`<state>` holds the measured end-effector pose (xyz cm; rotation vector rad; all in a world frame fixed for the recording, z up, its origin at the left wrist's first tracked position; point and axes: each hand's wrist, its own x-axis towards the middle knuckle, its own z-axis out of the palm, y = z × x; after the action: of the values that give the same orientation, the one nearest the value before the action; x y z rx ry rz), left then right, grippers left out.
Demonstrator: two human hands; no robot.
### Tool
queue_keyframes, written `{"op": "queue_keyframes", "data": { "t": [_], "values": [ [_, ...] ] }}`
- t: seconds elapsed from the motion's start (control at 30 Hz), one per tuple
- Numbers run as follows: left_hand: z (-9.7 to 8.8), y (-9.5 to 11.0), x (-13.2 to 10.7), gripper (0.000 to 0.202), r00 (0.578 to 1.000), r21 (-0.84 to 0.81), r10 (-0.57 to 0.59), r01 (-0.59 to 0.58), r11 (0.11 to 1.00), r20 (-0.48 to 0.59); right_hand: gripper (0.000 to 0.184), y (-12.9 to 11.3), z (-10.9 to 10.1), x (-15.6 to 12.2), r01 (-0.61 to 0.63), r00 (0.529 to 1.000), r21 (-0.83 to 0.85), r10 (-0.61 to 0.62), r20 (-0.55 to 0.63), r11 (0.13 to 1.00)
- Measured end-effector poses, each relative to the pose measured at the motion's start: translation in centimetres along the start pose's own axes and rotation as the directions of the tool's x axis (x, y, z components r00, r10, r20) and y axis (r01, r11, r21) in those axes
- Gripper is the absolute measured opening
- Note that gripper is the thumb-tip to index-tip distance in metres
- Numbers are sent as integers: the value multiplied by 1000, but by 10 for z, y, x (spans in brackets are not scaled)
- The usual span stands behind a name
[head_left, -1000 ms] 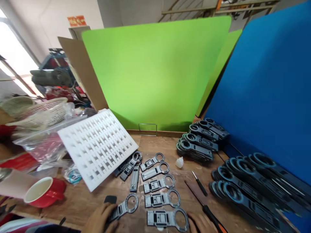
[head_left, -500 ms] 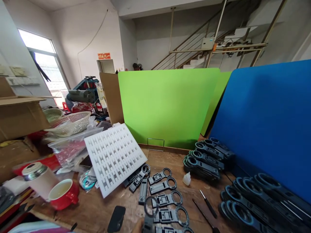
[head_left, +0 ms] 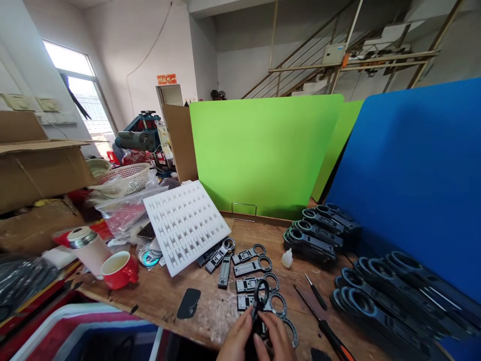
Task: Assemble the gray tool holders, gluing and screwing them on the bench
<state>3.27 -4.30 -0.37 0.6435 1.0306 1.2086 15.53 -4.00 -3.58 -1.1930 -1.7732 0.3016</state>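
My left hand (head_left: 236, 339) and my right hand (head_left: 277, 337) are together at the bottom centre, both closed on a black ring-ended plastic part (head_left: 262, 294). Its ring points up and away from me, and its lower end is hidden between my fingers. Just beyond my hands, several similar grey parts (head_left: 248, 269) lie in a column on the wooden table, their rings to the right. Others lie loosely by the white slotted foam tray (head_left: 188, 220). A flat black piece (head_left: 189, 303) rests to the left of my hands.
To the right lie a long screwdriver (head_left: 330, 336), a smaller one (head_left: 317, 293) and a small white bottle (head_left: 287, 258). Stacks of dark ring-ended parts (head_left: 376, 301) stand against the blue panel (head_left: 413, 165). A red mug (head_left: 120, 271) and a flask (head_left: 86, 250) are at left.
The part has come up from the table's front edge and stands more upright. My right hand has come into view and joined the left on it. The camera view has tilted down.
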Motion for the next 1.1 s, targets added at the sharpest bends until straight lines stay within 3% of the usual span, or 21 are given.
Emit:
{"op": "queue_keyframes", "data": {
  "t": [0.1,0.2,0.3,0.4,0.5,0.6,0.67,0.77,0.87,0.93,1.0,1.1],
  "values": [
    [1,4,-9,63,998,-35,16,-18,999,-64,22,-7,-13,0,-61,990,160,39,139,985],
    [-4,10,-12,62,969,-75,21,-40,996,-245,19,-21,-29,-3,-84,947,270,-8,322,959],
    [-7,13,-13,68,949,-67,-11,-11,998,-315,18,-30,-41,-5,-12,945,288,-83,316,958],
    [-1,8,-18,69,985,21,-51,55,998,-167,20,-28,-51,-1,28,961,239,-92,261,971],
    [9,-4,-25,67,994,190,-94,80,978,63,19,-20,-60,2,-79,982,165,48,182,983],
    [11,-20,-26,74,973,335,-95,19,942,212,18,-8,-70,2,-154,966,144,118,229,977],
    [8,-26,-22,79,967,348,-112,26,937,230,17,7,-81,1,-165,951,105,130,282,981],
    [3,-22,-12,74,979,220,-188,167,961,78,22,45,-105,0,-200,946,-137,227,232,970],
    [-1,-2,-3,66,972,41,-211,216,976,-108,30,89,-126,-2,-254,915,-466,367,168,847],
    [-3,15,2,52,956,-80,-226,214,974,-186,34,110,-133,-3,-249,883,-572,425,196,782],
    [-6,28,6,31,940,-218,-260,212,953,-221,34,115,-134,-5,-262,861,-559,453,234,787],
    [-11,40,12,24,927,-387,-309,210,898,-213,36,92,-129,-5,-329,850,-378,446,281,865]
  ]
}}
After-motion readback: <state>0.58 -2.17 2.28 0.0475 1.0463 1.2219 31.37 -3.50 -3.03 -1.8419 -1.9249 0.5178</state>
